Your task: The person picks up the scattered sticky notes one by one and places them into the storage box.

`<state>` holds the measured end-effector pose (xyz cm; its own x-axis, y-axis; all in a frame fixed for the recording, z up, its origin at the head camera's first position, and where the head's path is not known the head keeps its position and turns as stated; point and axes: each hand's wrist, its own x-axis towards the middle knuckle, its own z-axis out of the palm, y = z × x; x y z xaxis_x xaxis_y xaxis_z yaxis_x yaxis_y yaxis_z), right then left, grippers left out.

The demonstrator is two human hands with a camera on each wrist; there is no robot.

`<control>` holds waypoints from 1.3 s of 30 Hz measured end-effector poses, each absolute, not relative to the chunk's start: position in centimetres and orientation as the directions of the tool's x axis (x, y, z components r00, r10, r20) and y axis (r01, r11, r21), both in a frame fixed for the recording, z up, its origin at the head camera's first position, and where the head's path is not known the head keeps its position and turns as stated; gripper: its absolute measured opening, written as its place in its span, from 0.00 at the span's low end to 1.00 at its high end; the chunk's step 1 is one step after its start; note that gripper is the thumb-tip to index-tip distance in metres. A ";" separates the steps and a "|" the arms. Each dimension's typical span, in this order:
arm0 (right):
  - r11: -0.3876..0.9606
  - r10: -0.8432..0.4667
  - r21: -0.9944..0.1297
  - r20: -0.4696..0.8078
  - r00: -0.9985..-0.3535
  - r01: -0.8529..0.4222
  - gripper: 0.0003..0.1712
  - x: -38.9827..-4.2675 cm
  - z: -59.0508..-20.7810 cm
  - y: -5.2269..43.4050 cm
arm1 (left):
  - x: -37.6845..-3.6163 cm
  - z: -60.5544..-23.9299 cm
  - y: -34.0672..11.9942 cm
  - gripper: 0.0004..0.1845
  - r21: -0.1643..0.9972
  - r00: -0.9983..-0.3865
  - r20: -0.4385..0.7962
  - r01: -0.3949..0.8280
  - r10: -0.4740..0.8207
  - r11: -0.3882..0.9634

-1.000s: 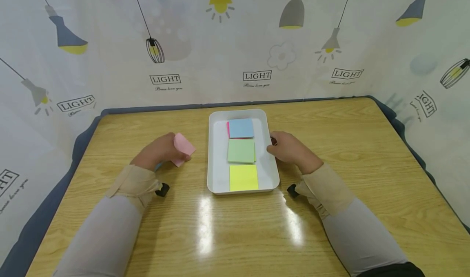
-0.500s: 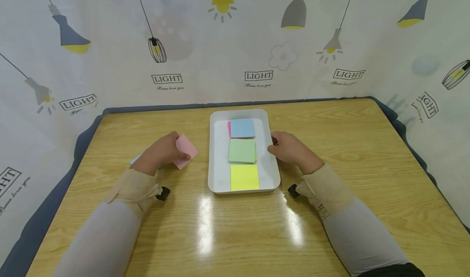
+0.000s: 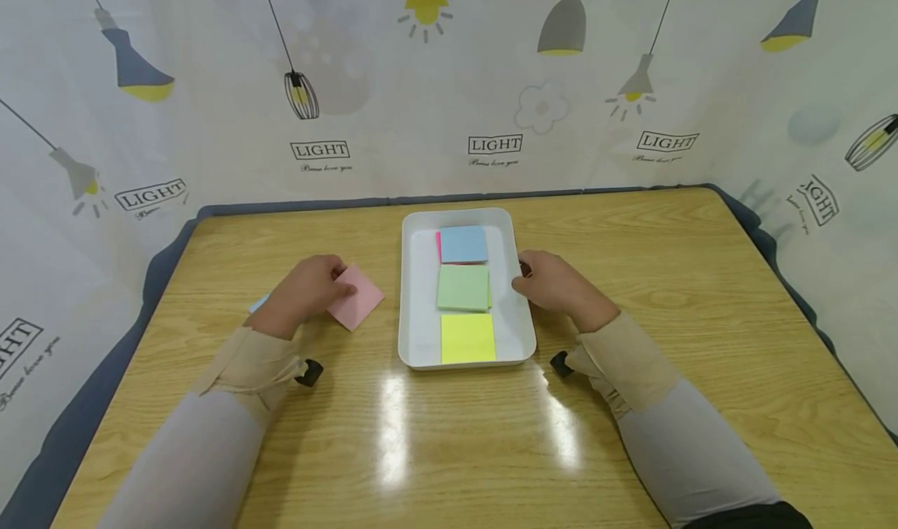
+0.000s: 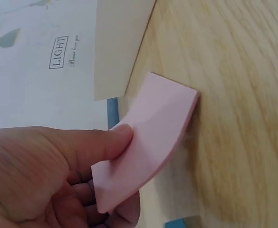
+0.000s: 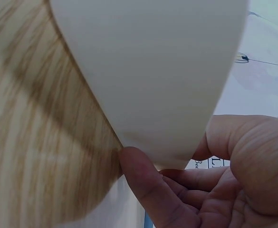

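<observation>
My left hand (image 3: 303, 291) pinches a pink sticky note pad (image 3: 358, 299) left of the tray. In the left wrist view the thumb presses on the face of the pad (image 4: 153, 126), which bends slightly, with fingers curled behind it. My right hand (image 3: 554, 283) grips the right wall of the white tray (image 3: 418, 303); in the right wrist view a fingertip sits at the wall's bottom edge and the thumb is partly hidden behind the wall. Inside the tray lie a blue pad (image 3: 463, 244) over a pink one, a green pad (image 3: 462, 287) and a yellow pad (image 3: 468, 338).
A light blue piece (image 3: 258, 303) lies on the wooden table (image 3: 477, 443), mostly hidden behind my left wrist. A white backdrop (image 3: 421, 93) printed with lamps stands along the table's far edge. Dark cloth shows around the table's sides.
My left hand has turned the pink pad flatter toward the camera, so more of its face shows. The blue piece has come into sight behind that wrist. The right hand stays at the tray.
</observation>
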<state>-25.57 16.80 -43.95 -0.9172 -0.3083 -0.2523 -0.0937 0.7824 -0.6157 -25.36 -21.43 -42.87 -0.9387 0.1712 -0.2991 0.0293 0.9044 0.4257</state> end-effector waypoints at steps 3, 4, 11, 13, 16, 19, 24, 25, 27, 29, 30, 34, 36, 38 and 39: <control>0.780 -0.309 -0.619 -0.255 -0.916 -0.091 0.08 -25.6 -44.0 16.8 | -25.0 -42.0 -21.3 0.18 0.408 -0.950 -0.257 0.062 0.180 0.911; 0.779 -0.311 -0.621 -0.256 -0.916 -0.091 0.08 -25.6 -44.1 16.8 | -24.8 -41.6 -21.1 0.17 0.407 -0.952 -0.246 0.068 0.180 0.911; 0.778 -0.309 -0.622 -0.254 -0.917 -0.090 0.09 -25.6 -44.1 16.9 | -23.6 -38.0 -19.5 0.15 0.527 -0.981 -0.124 0.061 0.147 0.848; 0.782 -0.309 -0.616 -0.250 -0.918 -0.096 0.09 -25.7 -44.2 17.0 | -23.2 -37.0 -18.7 0.16 0.560 -0.986 -0.106 0.051 0.132 0.827; 0.787 -0.305 -0.609 -0.248 -0.920 -0.097 0.07 -25.7 -44.3 17.0 | -22.7 -36.0 -17.4 0.14 0.605 -0.989 -0.093 0.038 0.119 0.795; 0.790 -0.304 -0.606 -0.250 -0.919 -0.096 0.08 -25.8 -44.3 16.9 | -22.3 -35.7 -16.2 0.14 0.641 -0.990 -0.088 0.032 0.114 0.767; 0.790 -0.306 -0.604 -0.243 -0.920 -0.104 0.08 -25.9 -44.4 17.0 | -21.9 -36.0 -14.3 0.14 0.699 -0.984 -0.118 0.016 0.137 0.715; 0.791 -0.307 -0.603 -0.240 -0.921 -0.107 0.08 -25.9 -44.5 17.0 | -21.9 -36.2 -13.9 0.14 0.713 -0.981 -0.126 0.015 0.149 0.701; 0.791 -0.307 -0.602 -0.238 -0.921 -0.108 0.08 -25.9 -44.5 17.0 | -21.8 -36.6 -13.2 0.16 0.731 -0.975 -0.137 0.020 0.176 0.682; 0.791 -0.308 -0.602 -0.238 -0.921 -0.109 0.09 -25.8 -44.5 17.0 | -21.7 -37.1 -12.6 0.18 0.744 -0.969 -0.146 0.026 0.201 0.668; 0.791 -0.306 -0.602 -0.240 -0.921 -0.106 0.10 -25.9 -44.5 17.0 | -21.7 -37.4 -12.3 0.19 0.747 -0.966 -0.148 0.032 0.213 0.664; 0.795 -0.302 -0.597 -0.242 -0.922 -0.104 0.10 -25.9 -44.5 17.0 | -21.6 -38.5 -11.3 0.20 0.748 -0.956 -0.162 0.042 0.244 0.662; 0.795 -0.302 -0.598 -0.244 -0.922 -0.102 0.10 -25.9 -44.5 17.0 | -21.5 -39.0 -10.8 0.20 0.748 -0.952 -0.173 0.040 0.252 0.663; 0.793 -0.305 -0.601 -0.244 -0.921 -0.104 0.10 -25.8 -44.4 17.0 | -21.5 -39.6 -10.3 0.20 0.746 -0.949 -0.183 0.036 0.257 0.665; 0.792 -0.304 -0.602 -0.245 -0.921 -0.101 0.10 -25.8 -44.4 17.0 | -21.5 -40.0 -10.1 0.20 0.745 -0.946 -0.192 0.033 0.261 0.666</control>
<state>-25.84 16.96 -44.39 -0.9206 -0.3038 -0.2452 -0.1010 0.7919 -0.6022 -21.50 -10.15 -39.99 -0.9459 0.2614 -0.1923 0.0327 0.6662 0.7451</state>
